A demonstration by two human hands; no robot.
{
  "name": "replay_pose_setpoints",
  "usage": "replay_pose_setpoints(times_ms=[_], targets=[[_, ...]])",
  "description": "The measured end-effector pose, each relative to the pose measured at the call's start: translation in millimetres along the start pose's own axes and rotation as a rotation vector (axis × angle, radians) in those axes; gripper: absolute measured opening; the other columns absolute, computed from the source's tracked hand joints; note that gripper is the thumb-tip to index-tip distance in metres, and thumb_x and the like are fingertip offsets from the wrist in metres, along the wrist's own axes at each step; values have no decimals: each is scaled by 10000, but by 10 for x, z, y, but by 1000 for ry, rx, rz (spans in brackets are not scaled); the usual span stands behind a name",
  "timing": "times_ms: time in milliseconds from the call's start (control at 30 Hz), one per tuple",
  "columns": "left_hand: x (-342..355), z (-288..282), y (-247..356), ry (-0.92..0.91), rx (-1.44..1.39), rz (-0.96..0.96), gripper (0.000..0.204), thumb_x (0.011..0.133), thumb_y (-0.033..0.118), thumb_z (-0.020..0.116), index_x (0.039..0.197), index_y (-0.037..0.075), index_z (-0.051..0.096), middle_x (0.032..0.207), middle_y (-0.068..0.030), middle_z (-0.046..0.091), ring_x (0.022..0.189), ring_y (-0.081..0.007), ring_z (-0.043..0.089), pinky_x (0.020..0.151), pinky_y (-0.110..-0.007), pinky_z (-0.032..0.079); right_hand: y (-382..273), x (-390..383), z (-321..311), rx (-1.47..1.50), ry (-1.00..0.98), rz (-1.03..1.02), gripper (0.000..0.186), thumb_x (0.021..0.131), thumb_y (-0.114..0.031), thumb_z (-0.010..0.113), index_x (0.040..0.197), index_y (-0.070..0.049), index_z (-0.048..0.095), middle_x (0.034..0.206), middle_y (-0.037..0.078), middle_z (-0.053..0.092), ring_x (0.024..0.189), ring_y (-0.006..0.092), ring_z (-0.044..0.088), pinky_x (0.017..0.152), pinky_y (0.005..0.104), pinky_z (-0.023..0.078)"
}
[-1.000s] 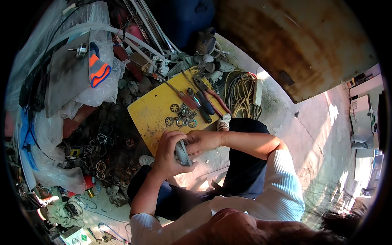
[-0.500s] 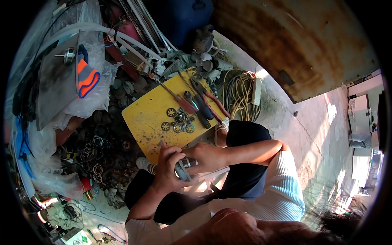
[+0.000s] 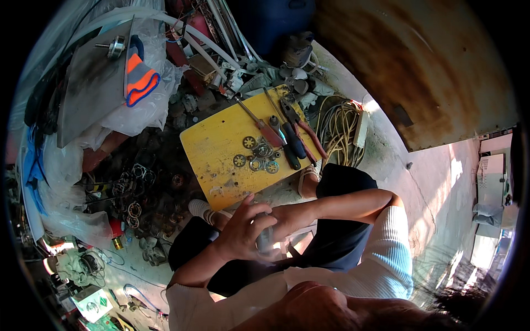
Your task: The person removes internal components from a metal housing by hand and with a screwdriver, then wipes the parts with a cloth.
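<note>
The left hand point(image 3: 241, 234) curls its fingers around a blurred grey metal part point(image 3: 265, 241) above the lap point(image 3: 338, 243), seemingly steadying it for the right hand point(image 3: 288, 219), which lies close against its right side; whether those fingers grip it, I cannot tell. On the yellow tabletop point(image 3: 212, 146), a screwdriver point(image 3: 270, 135) and pliers point(image 3: 290, 113) lie handles lapward, probably for easy reach, beside small wheel-like parts point(image 3: 248, 142).

Sunlight in bright streaks on the floor point(image 3: 420, 193) to my right, my right sleeve point(image 3: 386, 251) glowing, dark scrap heap point(image 3: 157, 165) in deep shadow at left, yellow worktop point(image 3: 212, 146) clear, grey piece point(image 3: 265, 240) blurred at my left grip point(image 3: 243, 237), curved edges fading to black.
</note>
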State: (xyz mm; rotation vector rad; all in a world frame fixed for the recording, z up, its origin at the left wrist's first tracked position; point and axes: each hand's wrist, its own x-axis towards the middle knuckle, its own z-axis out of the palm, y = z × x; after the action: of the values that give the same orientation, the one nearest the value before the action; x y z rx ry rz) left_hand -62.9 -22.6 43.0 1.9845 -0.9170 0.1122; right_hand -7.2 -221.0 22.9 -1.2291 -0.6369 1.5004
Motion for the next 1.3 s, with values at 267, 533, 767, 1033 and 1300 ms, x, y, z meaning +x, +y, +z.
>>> replay_pose_setpoints(times_ms=[267, 533, 767, 1033, 1300], targets=[[-103, 32, 42, -26, -108, -28, 613, 691, 377, 857, 1140, 113, 535, 1143, -127, 519, 1075, -316, 543, 1098, -610, 286, -305, -208, 96, -660, 166, -88, 349, 776, -365, 708, 847, -26, 661, 698, 155, 660, 650, 329, 656, 619, 399, 513], [-62, 102, 8, -119, -240, -70, 670, 633, 356, 885, 1149, 92, 551, 1181, -151, 508, 1121, -345, 507, 1119, -654, 234, -249, -317, 77, -478, 151, 12, 290, 805, -307, 710, 868, -29, 659, 721, 123, 663, 668, 253, 663, 635, 362, 513], [-100, 220, -33, -84, -311, -31, 741, 614, 310, 898, 1209, 128, 496, 1232, -151, 479, 1133, -356, 508, 1117, -656, 223, -190, -303, -11, 51, -25, 355, 299, 817, -293, 737, 879, -13, 652, 703, 71, 640, 677, 174, 643, 629, 315, 498], [-109, 257, -16, -68, -312, -44, 801, 587, 306, 907, 1234, 140, 466, 1230, -142, 478, 1126, -353, 508, 1128, -675, 192, -295, -465, 113, -813, 259, -85, 372, 717, -331, 797, 880, -24, 665, 711, 151, 653, 650, 338, 668, 625, 410, 548], [5, 166, -233, 29, -62, -24, 1067, 560, 307, 939, 1444, 287, 342, 1459, -180, 358, 1362, -372, 397, 1088, -732, 128, -259, -347, -42, -963, 547, -289, 369, 694, -323, 783, 870, -23, 659, 718, 153, 644, 678, 346, 661, 629, 421, 534]])
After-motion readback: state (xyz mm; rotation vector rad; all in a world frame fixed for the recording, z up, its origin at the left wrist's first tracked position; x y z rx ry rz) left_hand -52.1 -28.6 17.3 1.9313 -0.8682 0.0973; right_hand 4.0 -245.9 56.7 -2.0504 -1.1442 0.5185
